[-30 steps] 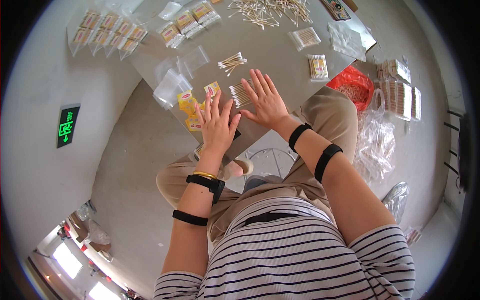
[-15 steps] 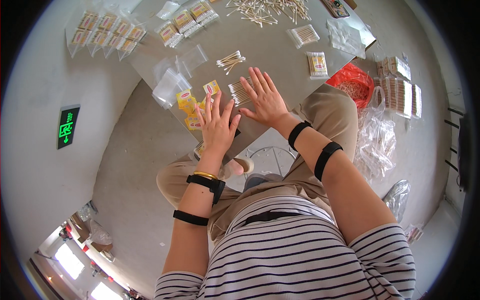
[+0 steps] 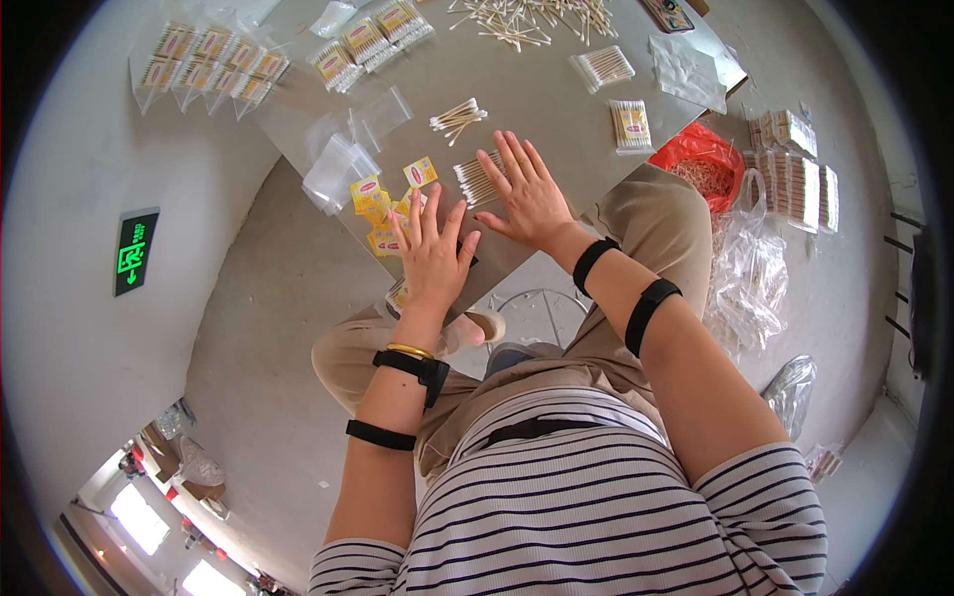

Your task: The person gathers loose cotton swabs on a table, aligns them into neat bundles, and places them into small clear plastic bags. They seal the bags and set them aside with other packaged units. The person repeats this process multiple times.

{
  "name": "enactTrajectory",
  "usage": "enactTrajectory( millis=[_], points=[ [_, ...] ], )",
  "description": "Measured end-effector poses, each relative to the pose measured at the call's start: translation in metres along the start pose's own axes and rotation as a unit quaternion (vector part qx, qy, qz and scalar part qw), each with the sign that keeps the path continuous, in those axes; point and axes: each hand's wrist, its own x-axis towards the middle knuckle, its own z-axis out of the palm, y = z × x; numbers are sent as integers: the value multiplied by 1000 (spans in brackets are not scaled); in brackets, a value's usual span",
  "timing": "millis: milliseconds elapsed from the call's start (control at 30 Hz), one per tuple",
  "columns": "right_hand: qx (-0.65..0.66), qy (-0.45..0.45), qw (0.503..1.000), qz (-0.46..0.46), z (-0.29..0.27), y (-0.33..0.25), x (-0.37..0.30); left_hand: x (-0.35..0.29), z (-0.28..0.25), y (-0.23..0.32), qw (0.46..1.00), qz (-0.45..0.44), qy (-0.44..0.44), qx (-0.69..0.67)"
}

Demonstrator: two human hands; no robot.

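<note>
- Cotton swabs (image 3: 475, 180), a tidy row, lie on the grey table (image 3: 542, 94) under my right hand's (image 3: 527, 194) fingertips, fingers spread flat, holding nothing.
- My left hand (image 3: 432, 253), equally splayed and empty, rests at seven o'clock beside yellow labels (image 3: 383, 204).
- Since a second ago, both hands have barely moved: I judge I'm pausing.
- Loose swabs (image 3: 532, 18) lie at twelve.
</note>
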Motion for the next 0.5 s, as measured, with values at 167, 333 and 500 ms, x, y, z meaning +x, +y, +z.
enactTrajectory(
  millis=[167, 333, 500],
  points=[
    [-17, -21, 1000, 6, -1, -1, 0, -2, 0, 4, 1000, 0, 5, 0],
    [-6, -14, 1000, 5, 0, 0, 0, 5, 1, 4, 998, -32, 38, -34],
    [-6, -20, 1000, 9, -1, 0, 1, 38, -5, 3, 998, -20, 58, -18]
  ],
)
